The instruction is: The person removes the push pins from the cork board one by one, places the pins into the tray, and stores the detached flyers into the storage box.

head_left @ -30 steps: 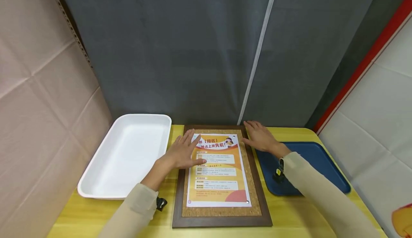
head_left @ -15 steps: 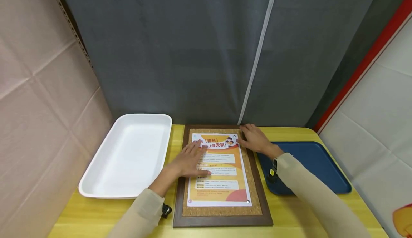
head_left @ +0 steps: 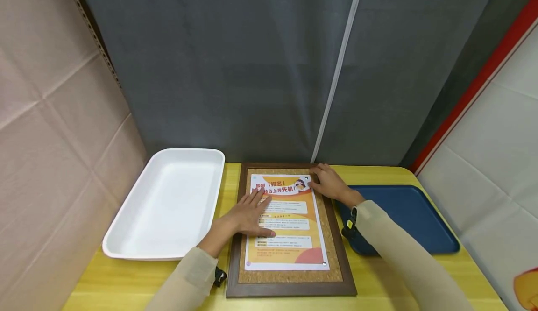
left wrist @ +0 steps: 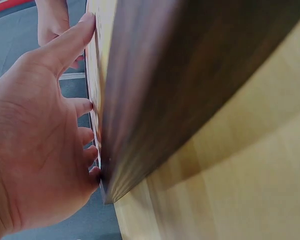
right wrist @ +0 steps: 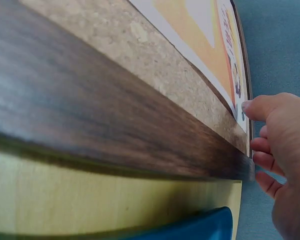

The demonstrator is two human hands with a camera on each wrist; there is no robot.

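Note:
An orange and white printed poster lies on a cork board with a dark brown wooden frame. My left hand rests on the poster's left half, fingers spread and covering some print. At the poster's upper right corner is my right hand, its thumb beside a small pin. In the right wrist view the thumb tip meets the paper's edge near that pin, while the other fingers are loosely bent over the frame. Another small pin shows at the lower right corner.
Left of the board stands a white tray; a dark blue tray lies to its right, partly beneath my right forearm. The yellow wooden table ends at a grey curtain behind. Pale walls close both sides.
My left hand has come down and toward me along the poster, from its upper left part to its middle. My right hand has shifted left from the frame's edge to the poster's corner.

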